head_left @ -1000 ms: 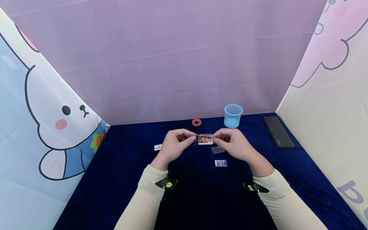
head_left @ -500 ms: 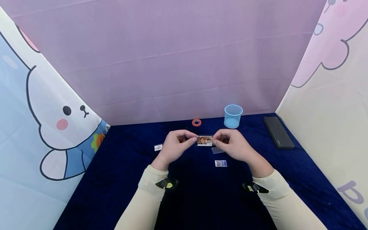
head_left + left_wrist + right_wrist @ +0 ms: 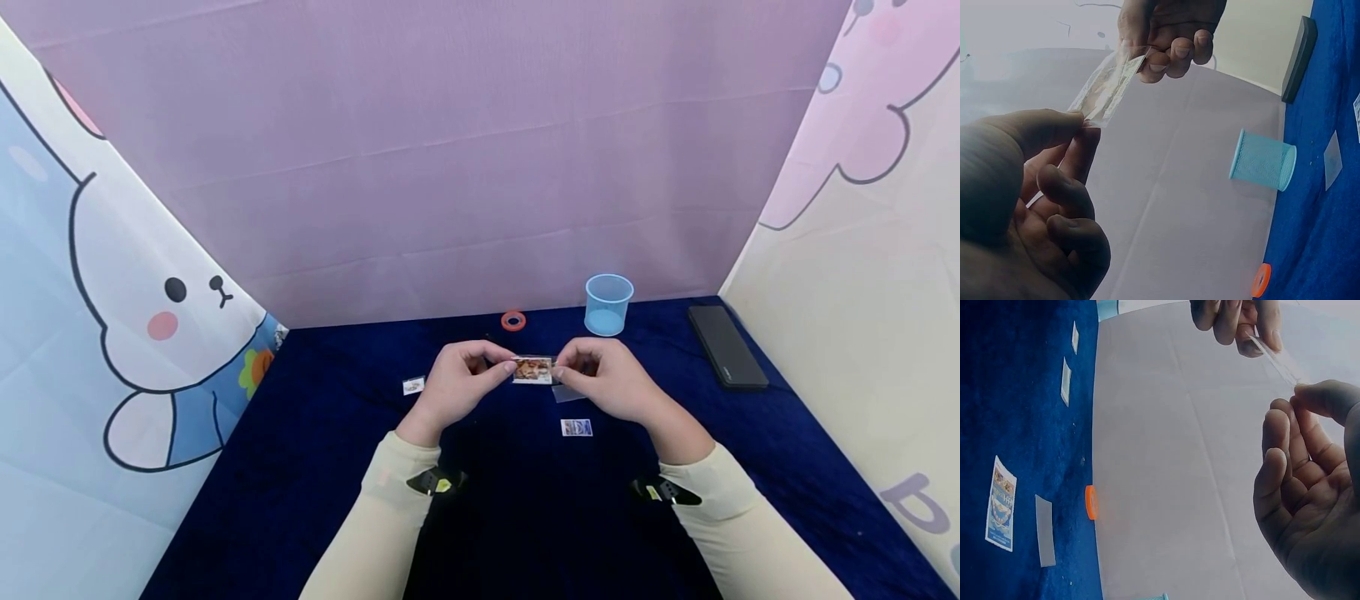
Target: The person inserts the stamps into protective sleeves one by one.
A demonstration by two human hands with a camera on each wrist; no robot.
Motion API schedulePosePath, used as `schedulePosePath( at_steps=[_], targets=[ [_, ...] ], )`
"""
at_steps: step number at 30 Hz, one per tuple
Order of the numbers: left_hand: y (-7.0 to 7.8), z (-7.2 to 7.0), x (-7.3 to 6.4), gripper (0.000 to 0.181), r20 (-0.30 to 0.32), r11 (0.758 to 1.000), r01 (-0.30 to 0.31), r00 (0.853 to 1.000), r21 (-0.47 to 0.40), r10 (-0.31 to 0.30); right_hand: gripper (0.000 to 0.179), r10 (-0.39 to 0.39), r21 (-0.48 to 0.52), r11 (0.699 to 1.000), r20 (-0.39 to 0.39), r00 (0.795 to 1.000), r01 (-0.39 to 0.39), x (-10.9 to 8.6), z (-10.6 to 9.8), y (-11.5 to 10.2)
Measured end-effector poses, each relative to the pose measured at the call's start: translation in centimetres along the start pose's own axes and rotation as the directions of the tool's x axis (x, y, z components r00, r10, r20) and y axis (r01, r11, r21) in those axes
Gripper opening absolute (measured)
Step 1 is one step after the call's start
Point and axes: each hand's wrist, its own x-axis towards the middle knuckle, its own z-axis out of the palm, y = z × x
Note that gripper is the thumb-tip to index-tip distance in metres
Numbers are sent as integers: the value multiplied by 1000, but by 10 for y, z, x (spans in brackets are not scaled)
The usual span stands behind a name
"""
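Observation:
Both hands hold a picture stamp [image 3: 532,371] in a clear plastic sleeve [image 3: 1110,87] above the table, stretched level between them. My left hand [image 3: 465,379] pinches the sleeve's left end between thumb and index finger; its other fingers curl loosely. At the opposite end, my right hand [image 3: 607,375] pinches with thumb and index finger. Below the hands, a blue-and-white stamp [image 3: 577,427] with toothed edges lies on the cloth. A clear sleeve [image 3: 567,393] lies just behind it, partly covered by the right hand in the head view.
A small white printed piece [image 3: 413,386] lies left of the left hand. Toward the back are an orange-red ring [image 3: 513,321] and a light blue mesh cup [image 3: 609,304]. A black flat case [image 3: 727,346] lies at the right on the dark blue cloth [image 3: 315,467]. Curtains enclose three sides.
The sleeved stamp has come slightly lower and nearer, and tilts flatter than before. Both hands keep their pinch and have barely shifted.

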Motion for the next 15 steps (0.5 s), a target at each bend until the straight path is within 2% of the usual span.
schedulePosePath(
  at_steps=[15],
  targets=[
    [-6, 2, 1, 6, -15, 1000, 12, 1000, 14, -12, 4, 11, 27, 1000, 4, 1000, -11, 0, -3, 0]
  ],
)
